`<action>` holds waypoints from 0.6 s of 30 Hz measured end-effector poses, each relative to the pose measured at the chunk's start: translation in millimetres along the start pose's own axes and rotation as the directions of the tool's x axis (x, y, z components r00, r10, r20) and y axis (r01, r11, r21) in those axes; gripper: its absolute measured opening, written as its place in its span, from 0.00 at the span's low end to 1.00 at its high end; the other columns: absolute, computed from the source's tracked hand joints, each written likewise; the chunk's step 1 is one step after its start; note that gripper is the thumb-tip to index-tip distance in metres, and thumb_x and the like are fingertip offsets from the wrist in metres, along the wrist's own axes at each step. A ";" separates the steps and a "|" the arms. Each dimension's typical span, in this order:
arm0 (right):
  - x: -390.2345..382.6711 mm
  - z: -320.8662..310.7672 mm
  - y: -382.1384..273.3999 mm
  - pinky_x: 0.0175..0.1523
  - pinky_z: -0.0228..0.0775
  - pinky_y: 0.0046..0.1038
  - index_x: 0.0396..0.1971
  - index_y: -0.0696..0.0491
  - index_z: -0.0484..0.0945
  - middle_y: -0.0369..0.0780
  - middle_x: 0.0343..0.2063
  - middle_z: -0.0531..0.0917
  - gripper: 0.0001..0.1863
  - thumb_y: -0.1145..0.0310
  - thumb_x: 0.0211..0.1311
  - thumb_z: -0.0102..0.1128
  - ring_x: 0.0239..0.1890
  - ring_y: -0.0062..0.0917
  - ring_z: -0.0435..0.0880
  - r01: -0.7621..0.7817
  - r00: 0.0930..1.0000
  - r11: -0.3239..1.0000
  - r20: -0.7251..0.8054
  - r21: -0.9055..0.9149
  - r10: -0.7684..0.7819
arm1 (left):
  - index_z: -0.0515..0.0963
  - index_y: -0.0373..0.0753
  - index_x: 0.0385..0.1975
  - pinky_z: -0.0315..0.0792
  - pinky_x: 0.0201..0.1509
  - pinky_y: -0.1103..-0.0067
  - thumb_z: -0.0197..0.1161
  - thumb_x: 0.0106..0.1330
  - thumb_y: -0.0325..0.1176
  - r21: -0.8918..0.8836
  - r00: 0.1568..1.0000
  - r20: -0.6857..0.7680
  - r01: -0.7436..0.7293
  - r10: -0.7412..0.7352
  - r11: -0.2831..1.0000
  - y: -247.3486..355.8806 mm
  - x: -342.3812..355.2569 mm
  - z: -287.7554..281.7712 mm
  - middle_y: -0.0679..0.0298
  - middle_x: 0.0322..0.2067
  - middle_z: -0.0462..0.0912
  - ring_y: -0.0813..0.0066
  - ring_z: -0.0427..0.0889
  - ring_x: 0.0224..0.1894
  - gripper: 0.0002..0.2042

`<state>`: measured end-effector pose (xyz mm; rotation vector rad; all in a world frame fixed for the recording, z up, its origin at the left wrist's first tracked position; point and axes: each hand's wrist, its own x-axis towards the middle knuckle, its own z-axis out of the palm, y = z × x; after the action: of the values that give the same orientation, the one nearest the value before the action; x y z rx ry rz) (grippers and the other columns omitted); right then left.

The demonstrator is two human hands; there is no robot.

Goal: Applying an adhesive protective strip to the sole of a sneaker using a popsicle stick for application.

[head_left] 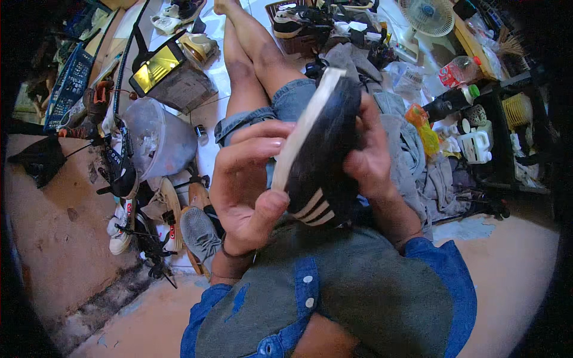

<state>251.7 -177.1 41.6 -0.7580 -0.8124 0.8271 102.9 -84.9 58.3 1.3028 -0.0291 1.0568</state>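
Observation:
Above my lap I hold a black sneaker (325, 149) with a thick off-white sole and pale stripes on its side. The shoe stands tilted on edge, its sole turned toward my left. My right hand (373, 152) grips the black upper from the right, with some of its fingers hidden behind the shoe. My left hand (248, 179) is at the sole: its thumb presses near the lower end and its curled fingers reach the edge higher up. Whether anything small sits between the left fingers and the sole cannot be seen.
To the left are a cloudy plastic tub (158, 140), a box with a yellow panel (158, 68) and a grey shoe (200, 232) among other footwear. Grey cloths (400, 149), a white jug (474, 146) and bottles lie right. A fan (427, 15) stands at far right.

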 end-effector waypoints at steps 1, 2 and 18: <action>-2.7 -1.3 6.1 0.61 0.63 0.30 0.57 0.55 0.61 0.42 0.50 0.76 0.38 0.57 0.53 0.74 0.54 0.26 0.75 -0.001 1.000 0.998 0.016 0.057 0.000 | 0.72 0.30 0.52 0.62 0.65 0.67 0.67 0.63 0.42 0.044 1.000 0.026 -0.008 0.007 0.999 3.5 0.1 -2.9 0.44 0.53 0.72 0.59 0.72 0.58 0.24; -5.6 -2.3 11.2 0.61 0.63 0.30 0.57 0.55 0.61 0.42 0.50 0.76 0.38 0.57 0.53 0.74 0.54 0.26 0.75 0.002 1.000 0.998 0.021 0.057 -0.003 | 0.72 0.31 0.52 0.63 0.65 0.67 0.67 0.63 0.42 0.087 0.999 0.051 -0.017 0.013 0.996 5.9 1.1 -4.6 0.45 0.53 0.72 0.60 0.73 0.57 0.25; -12.6 -18.2 18.0 0.44 0.79 0.43 0.55 0.56 0.62 0.58 0.47 0.76 0.41 0.59 0.46 0.80 0.42 0.43 0.83 0.543 0.829 0.714 0.416 -0.443 -0.373 | 0.81 0.30 0.40 0.68 0.55 0.65 0.69 0.55 0.39 -0.027 0.993 0.119 0.000 0.003 1.000 20.7 -0.5 -11.8 0.52 0.40 0.78 0.59 0.78 0.44 0.19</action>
<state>255.8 -184.0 14.2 -0.8797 -1.4882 0.2318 83.2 -78.1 69.8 1.3399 -0.1344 0.9754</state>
